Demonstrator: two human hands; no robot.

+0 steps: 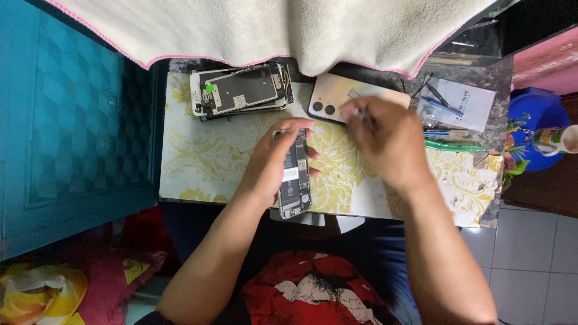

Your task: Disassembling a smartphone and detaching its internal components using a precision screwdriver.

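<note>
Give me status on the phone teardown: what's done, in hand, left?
Done: the opened phone lies with its back off, battery and boards exposed.
In hand: the left hand steadies it on the patterned table; the right hand holds a thin tool, blurred, above the table beside the phone.
Left: judging by sight, the insides still sit in the frame. A stack of phone parts and a pale phone wait behind.

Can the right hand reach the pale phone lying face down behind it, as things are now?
Probably yes. The right hand hovers just in front of the pale phone, partly over it, and nothing lies between them.
</note>
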